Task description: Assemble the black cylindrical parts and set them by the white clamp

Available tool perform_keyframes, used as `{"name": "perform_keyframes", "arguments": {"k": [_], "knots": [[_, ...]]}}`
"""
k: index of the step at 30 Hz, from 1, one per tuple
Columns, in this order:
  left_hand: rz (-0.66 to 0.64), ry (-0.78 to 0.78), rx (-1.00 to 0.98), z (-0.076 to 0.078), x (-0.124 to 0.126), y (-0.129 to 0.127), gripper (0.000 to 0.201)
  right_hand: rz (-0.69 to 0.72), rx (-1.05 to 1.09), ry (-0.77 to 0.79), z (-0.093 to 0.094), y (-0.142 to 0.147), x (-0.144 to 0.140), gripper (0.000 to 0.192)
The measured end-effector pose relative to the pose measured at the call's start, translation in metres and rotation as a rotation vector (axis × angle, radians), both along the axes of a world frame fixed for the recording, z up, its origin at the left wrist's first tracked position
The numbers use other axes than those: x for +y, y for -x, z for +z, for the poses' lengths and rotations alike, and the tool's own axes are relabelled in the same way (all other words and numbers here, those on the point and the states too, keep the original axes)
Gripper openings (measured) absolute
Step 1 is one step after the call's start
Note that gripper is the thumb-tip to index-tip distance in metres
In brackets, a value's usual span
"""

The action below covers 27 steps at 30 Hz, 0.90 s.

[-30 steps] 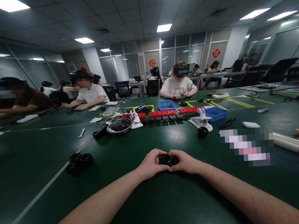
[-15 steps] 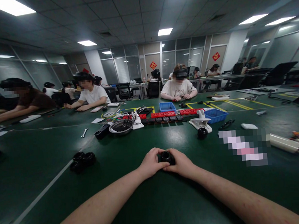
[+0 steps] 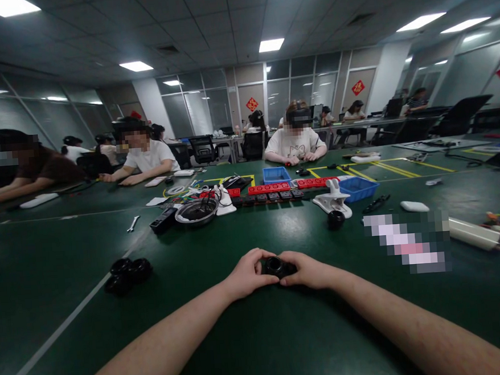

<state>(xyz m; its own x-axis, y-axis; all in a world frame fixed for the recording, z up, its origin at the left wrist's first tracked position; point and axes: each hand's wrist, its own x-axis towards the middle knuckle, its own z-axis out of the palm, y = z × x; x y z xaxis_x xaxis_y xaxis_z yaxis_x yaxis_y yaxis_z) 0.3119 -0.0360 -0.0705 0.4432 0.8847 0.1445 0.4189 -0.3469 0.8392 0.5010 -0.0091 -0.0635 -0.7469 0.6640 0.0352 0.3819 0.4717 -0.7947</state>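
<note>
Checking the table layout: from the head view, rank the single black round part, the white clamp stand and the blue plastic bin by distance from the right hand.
1. Single black round part, ahead-right of the right hand.
2. White clamp stand, just behind it.
3. Blue plastic bin, farther back-right.

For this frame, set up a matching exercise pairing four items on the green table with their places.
Things:
1. small black round part
2. cluster of black rings
3. blue plastic tray
4. silver wrench

Places:
A. far left, near the white line
B. between both hands
C. right of the red blocks
D. left of the hands, near the table's front

Pairs: 1-B, 2-D, 3-C, 4-A
</note>
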Motion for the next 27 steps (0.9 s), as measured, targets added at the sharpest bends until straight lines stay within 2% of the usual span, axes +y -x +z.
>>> {"name": "perform_keyframes", "arguments": {"k": [7, 14, 20, 27], "knots": [[0.026, -0.003, 0.036, 0.003, -0.002, -0.002, 0.039, -0.019, -0.044, -0.074, -0.002, 0.0, 0.002, 0.025], [0.03, -0.01, 0.046, 0.005, -0.003, -0.002, 0.039, -0.041, -0.062, -0.081, 0.002, 0.001, -0.001, 0.028], [0.048, -0.011, 0.053, 0.005, -0.004, -0.003, 0.04, -0.053, -0.036, -0.044, -0.002, 0.001, 0.0, 0.03], [0.085, -0.046, 0.057, 0.004, -0.005, -0.006, 0.044, -0.14, -0.029, 0.019, -0.01, 0.003, 0.001, 0.029]]}}
